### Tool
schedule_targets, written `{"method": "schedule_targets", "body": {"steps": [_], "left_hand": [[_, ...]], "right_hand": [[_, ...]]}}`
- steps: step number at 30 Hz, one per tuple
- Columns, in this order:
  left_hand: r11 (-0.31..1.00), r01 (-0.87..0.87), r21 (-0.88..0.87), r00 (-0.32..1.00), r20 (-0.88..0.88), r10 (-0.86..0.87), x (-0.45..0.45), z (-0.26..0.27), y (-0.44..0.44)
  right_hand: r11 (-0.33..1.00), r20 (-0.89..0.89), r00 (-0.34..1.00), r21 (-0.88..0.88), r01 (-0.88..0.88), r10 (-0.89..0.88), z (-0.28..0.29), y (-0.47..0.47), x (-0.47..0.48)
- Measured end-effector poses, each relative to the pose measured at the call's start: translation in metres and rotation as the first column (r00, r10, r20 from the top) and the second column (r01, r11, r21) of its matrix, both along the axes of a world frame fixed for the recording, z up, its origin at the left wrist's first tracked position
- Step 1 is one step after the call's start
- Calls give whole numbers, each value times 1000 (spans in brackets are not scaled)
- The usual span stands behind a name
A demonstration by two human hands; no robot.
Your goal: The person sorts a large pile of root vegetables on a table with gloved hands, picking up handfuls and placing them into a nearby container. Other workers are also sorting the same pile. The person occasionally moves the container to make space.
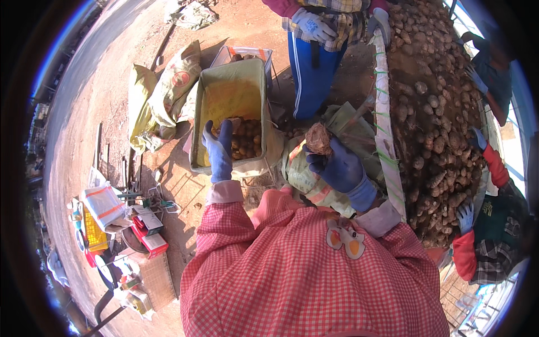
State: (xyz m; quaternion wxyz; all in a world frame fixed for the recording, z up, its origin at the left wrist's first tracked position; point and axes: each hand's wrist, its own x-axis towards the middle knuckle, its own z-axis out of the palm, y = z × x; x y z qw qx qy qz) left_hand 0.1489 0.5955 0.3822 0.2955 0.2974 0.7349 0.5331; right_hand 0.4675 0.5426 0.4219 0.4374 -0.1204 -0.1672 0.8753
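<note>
My right hand (pixel 342 168), in a blue work glove, holds up a rough brown taro-like corm (pixel 318 139) between thumb and fingers. My left hand (pixel 220 147), gloved in blue as well, is raised over the near left part of a fabric-lined bin (pixel 264 111). A pale piece (pixel 234 124) lies close to its fingertips; whether the hand touches it cannot be told. Several round brown corms (pixel 246 139) lie at the bottom of the bin. To the right, a long heap of similar corms (pixel 433 122) rests behind a pale, cloth-wrapped rail (pixel 384 113) with green ties.
A co-worker in blue trousers (pixel 309 80) stands beyond the bin. Other workers' gloved hands (pixel 465 217) reach over the heap's right edge. Filled sacks (pixel 176 84) lean left of the bin. Below my right hand lies a green woven sack (pixel 309 177). A loaded cart (pixel 147 269) stands at lower left.
</note>
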Motion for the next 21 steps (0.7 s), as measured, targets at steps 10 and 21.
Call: {"method": "schedule_targets", "body": {"steps": [10, 21], "left_hand": [[504, 688, 522, 250, 481, -840, 109, 30, -4], [626, 699, 347, 714, -398, -576, 109, -10, 32]], "right_hand": [[987, 740, 669, -41, 154, -74, 18, 30, -32], [922, 828, 407, 332, 197, -385, 36, 45, 8]]}}
